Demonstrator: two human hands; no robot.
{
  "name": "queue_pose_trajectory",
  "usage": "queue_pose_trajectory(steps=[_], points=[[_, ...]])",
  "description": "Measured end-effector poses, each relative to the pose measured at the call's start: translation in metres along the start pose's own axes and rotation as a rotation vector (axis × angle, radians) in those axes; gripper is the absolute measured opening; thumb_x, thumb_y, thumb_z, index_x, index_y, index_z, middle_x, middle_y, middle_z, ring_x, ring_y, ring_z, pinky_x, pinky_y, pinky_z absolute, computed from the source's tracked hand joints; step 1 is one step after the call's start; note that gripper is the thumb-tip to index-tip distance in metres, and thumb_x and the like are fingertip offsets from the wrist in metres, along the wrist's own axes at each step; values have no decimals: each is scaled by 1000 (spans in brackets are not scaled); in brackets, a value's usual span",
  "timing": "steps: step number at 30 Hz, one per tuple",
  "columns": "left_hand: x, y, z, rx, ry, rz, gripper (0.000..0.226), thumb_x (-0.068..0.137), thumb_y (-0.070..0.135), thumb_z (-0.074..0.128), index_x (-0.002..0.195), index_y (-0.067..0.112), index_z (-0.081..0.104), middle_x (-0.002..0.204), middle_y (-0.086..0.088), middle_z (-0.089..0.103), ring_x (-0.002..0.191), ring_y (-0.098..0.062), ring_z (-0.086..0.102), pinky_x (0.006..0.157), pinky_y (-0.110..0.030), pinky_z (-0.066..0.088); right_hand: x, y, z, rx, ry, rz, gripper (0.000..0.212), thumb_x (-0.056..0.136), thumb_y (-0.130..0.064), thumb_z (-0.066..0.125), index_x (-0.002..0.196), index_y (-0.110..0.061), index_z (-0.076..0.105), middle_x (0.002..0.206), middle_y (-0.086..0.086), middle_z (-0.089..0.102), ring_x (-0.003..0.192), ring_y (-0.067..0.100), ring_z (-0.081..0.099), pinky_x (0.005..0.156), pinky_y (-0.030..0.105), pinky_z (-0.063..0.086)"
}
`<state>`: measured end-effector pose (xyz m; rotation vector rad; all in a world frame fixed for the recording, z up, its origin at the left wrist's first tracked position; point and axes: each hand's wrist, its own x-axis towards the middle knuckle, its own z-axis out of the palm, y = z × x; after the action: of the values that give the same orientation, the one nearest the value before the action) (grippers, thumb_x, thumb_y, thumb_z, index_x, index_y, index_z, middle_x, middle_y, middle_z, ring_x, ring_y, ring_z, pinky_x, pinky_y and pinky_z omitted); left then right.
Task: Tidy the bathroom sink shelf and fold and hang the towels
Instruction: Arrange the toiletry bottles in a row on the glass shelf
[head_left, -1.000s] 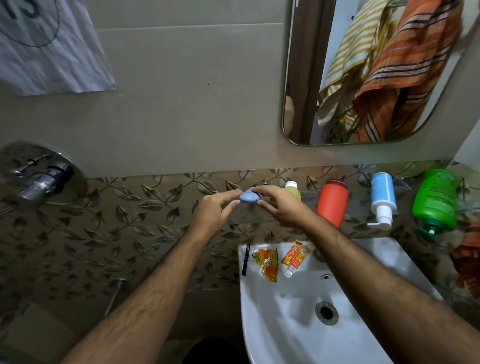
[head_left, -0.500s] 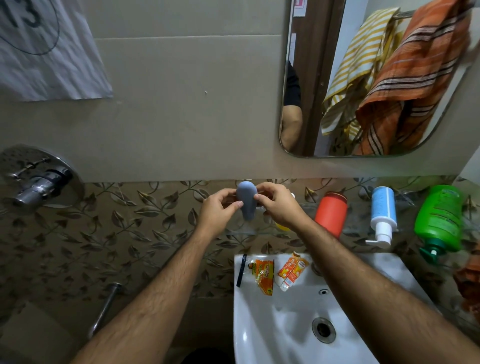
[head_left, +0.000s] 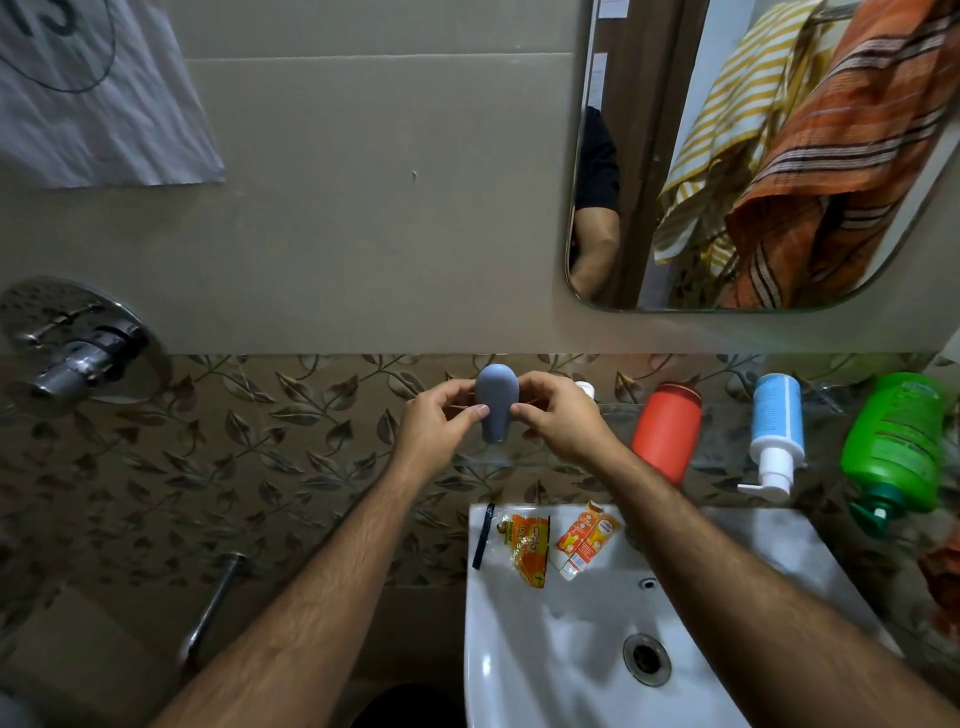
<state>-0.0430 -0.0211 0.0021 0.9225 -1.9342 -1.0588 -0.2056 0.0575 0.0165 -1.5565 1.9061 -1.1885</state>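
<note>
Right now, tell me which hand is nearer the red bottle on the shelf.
Right. The right hand holds the grey-blue object just beside the red bottle; the left hand grips that object's far side, farther from the bottle.

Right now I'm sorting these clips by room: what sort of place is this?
A home bathroom, most likely: a white washbasin under a wall mirror, a chrome shower valve, and pump bottles on the glass shelf.
</note>
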Motion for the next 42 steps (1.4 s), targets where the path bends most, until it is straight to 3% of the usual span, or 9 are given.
queue_pose_trajectory(steps=[5, 8, 10, 13, 18, 21, 26, 33, 42], points=[[-1, -2, -2, 11, -3, 1, 34, 88, 16, 69, 122, 21, 64, 106, 9, 70, 99, -8, 65, 89, -41, 57, -1, -2, 2, -14, -11, 8, 23, 94, -16, 63, 117, -16, 64, 105, 0, 69, 91, 14, 68, 78, 39, 61], [-4, -1, -3, -30, 8, 2, 49, 87, 16, 70, 134, 19, 56, 112, 11, 66, 102, -1, 62, 90, -27, 54, -1, -2, 1, -47, -13, 0, 27, 94, -16, 63, 120, -17, 64, 110, 0, 70, 98, 12, 66, 87, 36, 58], [-10, -3, -4, -25, 148, 49, 49, 87, 18, 71, 134, 20, 56, 111, 10, 67, 100, -1, 63, 85, -23, 53, -3, -3, -4, -60, 12, -8, 31, 93, -14, 63, 124, -17, 64, 117, -1, 70, 105, 10, 64, 93, 32, 54], [-26, 2, -5, 128, 390, 312, 27, 89, 17, 68, 115, 14, 68, 104, 5, 70, 90, -3, 65, 75, -17, 54, -6, -4, -22, -142, 117, -48, 29, 92, -10, 63, 120, -14, 67, 115, 1, 71, 102, 9, 64, 90, 21, 49], [-38, 27, 20, 271, 143, 615, 17, 88, 18, 68, 103, 12, 73, 97, 5, 70, 89, 0, 62, 81, -12, 51, -10, 3, -58, -429, 146, -73, 30, 86, 3, 58, 109, -11, 73, 111, 8, 72, 103, 22, 66, 93, 34, 51], [-40, 35, 43, 359, 4, 558, 31, 86, 22, 72, 116, 17, 69, 108, 3, 72, 96, -7, 64, 84, -26, 55, -15, 6, -71, -630, 26, -47, 35, 84, 0, 61, 114, -14, 69, 115, 9, 68, 108, 26, 63, 93, 40, 50], [-38, 32, 73, 590, -137, 351, 66, 83, 37, 73, 142, 28, 45, 138, 8, 54, 124, -12, 47, 98, -31, 44, -23, 8, -69, -775, -134, -25, 42, 87, -3, 59, 125, -20, 61, 126, 8, 59, 115, 27, 56, 91, 40, 50], [-35, 33, 86, 730, -49, 310, 57, 87, 36, 68, 141, 32, 47, 140, 9, 54, 124, -15, 51, 93, -34, 48, -26, 11, -69, -759, -178, -24, 46, 87, -9, 65, 131, -21, 57, 138, 8, 51, 123, 26, 53, 98, 38, 49], [-34, 37, 86, 605, -8, 286, 43, 89, 37, 66, 131, 32, 59, 124, 10, 66, 115, -9, 58, 90, -29, 48, -26, 11, -76, -720, -222, -52, 58, 81, -25, 76, 134, -19, 53, 138, 6, 53, 124, 24, 52, 101, 40, 47]])
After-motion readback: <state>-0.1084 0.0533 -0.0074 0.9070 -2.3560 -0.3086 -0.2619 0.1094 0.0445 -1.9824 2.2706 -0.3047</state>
